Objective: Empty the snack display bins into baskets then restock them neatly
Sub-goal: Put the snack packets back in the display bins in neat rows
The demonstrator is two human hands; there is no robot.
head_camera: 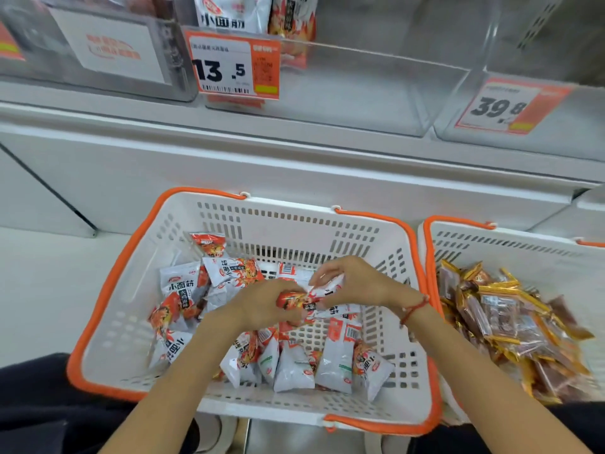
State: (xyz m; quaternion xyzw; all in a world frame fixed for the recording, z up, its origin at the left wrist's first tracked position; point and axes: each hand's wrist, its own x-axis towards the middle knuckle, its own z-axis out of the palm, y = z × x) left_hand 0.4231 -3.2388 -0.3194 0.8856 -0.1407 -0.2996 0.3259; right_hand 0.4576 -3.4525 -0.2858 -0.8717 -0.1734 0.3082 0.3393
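Packets (296,365), small sealed pillow pouches in white and orange, likely light, soft and puffed with air, with slick film that probably slides under a loose grip. Best pinched by a crimped end seam or gathered several at once across the flat faces, not squeezed hard, to judge by the puffed look. Heaped loose in basket (98,309), white with orange rim, set just below the shelf. Bunch (311,299) of a few packets held above the heap, near the basket's middle, between both hands. Left hand (265,303) curled round the orange end of the bunch; right hand (352,285) with fingers bent over the white end, thumb side toward the left hand, the two hands almost touching. Remaining packets scattered below and to the left of the hands, some standing on edge along the near wall. Bin (360,93) above, clear plastic, nearly bare apart from a couple of packets at its back left, behind tag (234,65). Second basket (458,231) just beside on the right, filled with gold-edged snacks (514,322), out of either hand's grip.
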